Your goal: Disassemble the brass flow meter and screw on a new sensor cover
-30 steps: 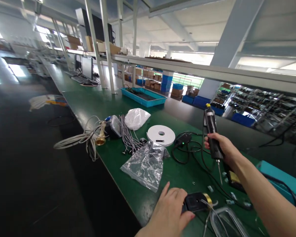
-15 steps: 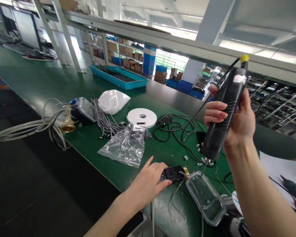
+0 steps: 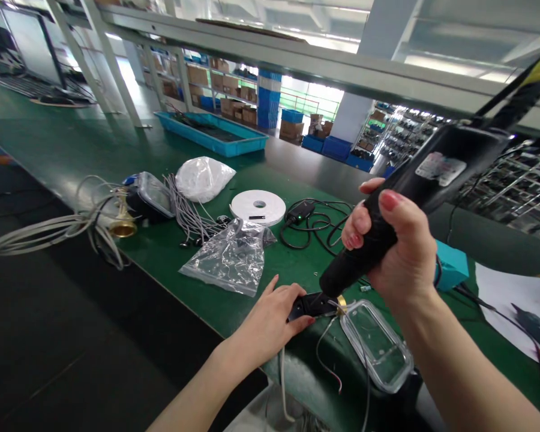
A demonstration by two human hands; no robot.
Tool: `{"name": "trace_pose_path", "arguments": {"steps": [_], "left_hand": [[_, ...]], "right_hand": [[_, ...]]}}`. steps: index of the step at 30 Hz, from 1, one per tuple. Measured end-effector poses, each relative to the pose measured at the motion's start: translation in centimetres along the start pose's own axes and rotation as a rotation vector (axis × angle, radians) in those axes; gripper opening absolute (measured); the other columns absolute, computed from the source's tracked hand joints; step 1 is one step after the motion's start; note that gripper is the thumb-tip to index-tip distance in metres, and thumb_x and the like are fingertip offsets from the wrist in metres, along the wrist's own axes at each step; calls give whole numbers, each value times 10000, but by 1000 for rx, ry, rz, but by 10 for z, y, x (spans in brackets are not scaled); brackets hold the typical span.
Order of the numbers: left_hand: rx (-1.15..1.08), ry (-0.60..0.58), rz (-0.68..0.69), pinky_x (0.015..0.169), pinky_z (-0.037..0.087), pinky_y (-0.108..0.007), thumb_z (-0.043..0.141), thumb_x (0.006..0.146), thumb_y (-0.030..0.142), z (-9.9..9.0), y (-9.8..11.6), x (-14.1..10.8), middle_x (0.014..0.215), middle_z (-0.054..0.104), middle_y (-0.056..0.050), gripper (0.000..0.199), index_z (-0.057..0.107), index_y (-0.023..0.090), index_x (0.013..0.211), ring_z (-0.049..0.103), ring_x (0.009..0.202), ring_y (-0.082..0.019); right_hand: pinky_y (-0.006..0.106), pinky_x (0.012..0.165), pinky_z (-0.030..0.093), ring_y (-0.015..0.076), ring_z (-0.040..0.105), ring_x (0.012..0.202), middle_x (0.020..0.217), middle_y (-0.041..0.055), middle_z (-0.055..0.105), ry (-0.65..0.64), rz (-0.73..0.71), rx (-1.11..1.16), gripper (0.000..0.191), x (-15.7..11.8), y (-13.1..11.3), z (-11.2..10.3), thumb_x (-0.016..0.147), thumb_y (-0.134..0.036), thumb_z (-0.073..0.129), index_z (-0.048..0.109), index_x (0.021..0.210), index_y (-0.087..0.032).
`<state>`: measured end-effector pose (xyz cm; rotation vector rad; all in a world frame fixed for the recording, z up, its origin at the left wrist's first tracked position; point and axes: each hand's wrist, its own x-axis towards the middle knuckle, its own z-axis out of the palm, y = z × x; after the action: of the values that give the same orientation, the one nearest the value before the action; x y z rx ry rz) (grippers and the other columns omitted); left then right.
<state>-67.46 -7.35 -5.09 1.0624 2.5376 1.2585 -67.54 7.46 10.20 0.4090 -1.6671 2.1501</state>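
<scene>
My right hand (image 3: 400, 240) is shut around a black electric screwdriver (image 3: 436, 171), which slants down to the left. Its front end reaches the black housing (image 3: 312, 306), and the bit is hidden there. My left hand (image 3: 267, 318) grips that housing, which has a brass collar (image 3: 341, 305) at its right end. A clear plastic cover (image 3: 377, 346) lies just right of the collar, with thin wires (image 3: 326, 354) hanging below it.
On the green bench mat (image 3: 94, 141) lie a brass fitting (image 3: 123, 227), a second clear-covered unit (image 3: 153, 195), grey cables (image 3: 184, 210), a clear bag (image 3: 227, 259), a white bag (image 3: 204, 179), a white foam ring (image 3: 257, 207) and a black adapter (image 3: 299, 211). A blue tray (image 3: 211, 133) stands beyond them.
The screwdriver has swung from nearly upright to a low slant, its front end now at the black housing. My left hand stays on the housing, and the view has barely shifted.
</scene>
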Motion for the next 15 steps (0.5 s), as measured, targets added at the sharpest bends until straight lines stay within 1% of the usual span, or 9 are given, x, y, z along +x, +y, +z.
{"name": "trace_pose_path", "arguments": {"steps": [1,4,9,12,15], "left_hand": [[-9,7,4,1154,96,-462,688,858,249,1,-1,0,993,590,37,266,476,207,1014,562,983,-164],[-12,18,25,1144,112,-475,678,866,245,2,-2,-1,977,589,41,250,465,205,990,567,970,-166],[17,24,31,1127,142,-504,685,862,251,3,-2,-1,960,587,28,273,457,197,1002,571,961,-182],[21,41,38,1131,145,-491,698,851,241,4,-3,-1,957,589,24,295,454,193,1012,575,954,-179],[23,37,40,1136,133,-483,694,856,257,4,-3,-1,998,595,11,301,456,192,1028,570,980,-183]], "right_hand": [[226,430,366,70,448,428,527,-63,487,-4,-12,3,159,-4,3,2,760,-319,625,594,868,-208],[232,435,377,74,463,434,536,-62,504,-20,-44,2,145,-12,10,6,769,-283,610,597,890,-203],[237,443,385,78,479,446,547,-62,519,-29,-31,-17,162,-18,22,5,775,-302,625,604,901,-201],[236,447,391,78,481,451,552,-65,520,-25,-20,-33,176,-20,26,3,777,-307,626,602,921,-208],[234,449,394,76,480,453,558,-67,519,-30,-21,-45,179,-22,27,4,776,-309,625,595,925,-215]]}}
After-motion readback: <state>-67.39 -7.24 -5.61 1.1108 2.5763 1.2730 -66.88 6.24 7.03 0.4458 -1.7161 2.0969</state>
